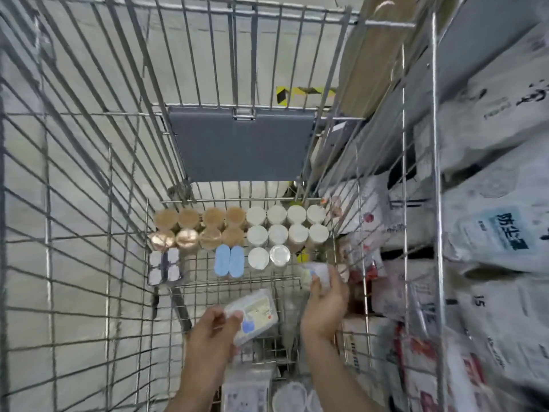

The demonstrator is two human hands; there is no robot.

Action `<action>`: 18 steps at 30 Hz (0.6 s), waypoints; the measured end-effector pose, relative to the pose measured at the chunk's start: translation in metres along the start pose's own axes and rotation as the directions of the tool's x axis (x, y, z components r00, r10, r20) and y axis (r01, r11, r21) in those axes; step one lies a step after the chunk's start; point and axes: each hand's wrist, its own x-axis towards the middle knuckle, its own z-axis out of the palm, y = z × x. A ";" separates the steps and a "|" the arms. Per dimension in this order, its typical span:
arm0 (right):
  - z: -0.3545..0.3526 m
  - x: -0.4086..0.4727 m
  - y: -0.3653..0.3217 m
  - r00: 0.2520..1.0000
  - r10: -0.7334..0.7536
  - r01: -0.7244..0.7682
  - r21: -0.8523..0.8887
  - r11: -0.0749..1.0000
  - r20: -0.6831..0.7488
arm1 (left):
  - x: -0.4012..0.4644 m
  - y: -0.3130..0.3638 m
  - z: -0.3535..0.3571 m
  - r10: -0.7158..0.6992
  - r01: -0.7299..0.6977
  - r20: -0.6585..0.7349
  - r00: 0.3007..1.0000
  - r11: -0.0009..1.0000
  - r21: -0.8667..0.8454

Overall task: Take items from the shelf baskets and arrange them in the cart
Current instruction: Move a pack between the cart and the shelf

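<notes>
Two hands work over a wire cart [89, 203], both blurred by motion. The left hand [215, 328] at 6 o'clock pinches a flat clear packet [254, 315], its print unreadable. The right hand [325, 304], toward 5 o'clock, curls round a small pale container [319, 273] mostly hidden by fingers. Mid-frame in the cart stand rows of tan-lidded jars [200, 226] and, toward 3 o'clock beside them, white-lidded jars [286, 226]. Shelf bags [490, 233] at 3 o'clock are smeared. Pale floor [74, 84] shows through the wires.
</notes>
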 end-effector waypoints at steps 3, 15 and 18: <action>0.019 0.002 0.011 1.000 -0.022 0.022 -0.013 1.000 0.011 | 0.016 -0.008 0.004 -0.015 0.013 0.024 1.000 0.998 0.060; 0.049 0.035 0.020 0.987 0.161 -0.161 -0.024 0.987 0.016 | 0.040 -0.016 0.015 -0.055 0.054 0.051 0.997 0.998 0.025; 0.052 0.038 0.023 0.984 0.164 -0.160 -0.065 0.985 0.070 | 0.045 -0.019 0.018 -0.082 0.082 0.050 0.995 0.997 -0.006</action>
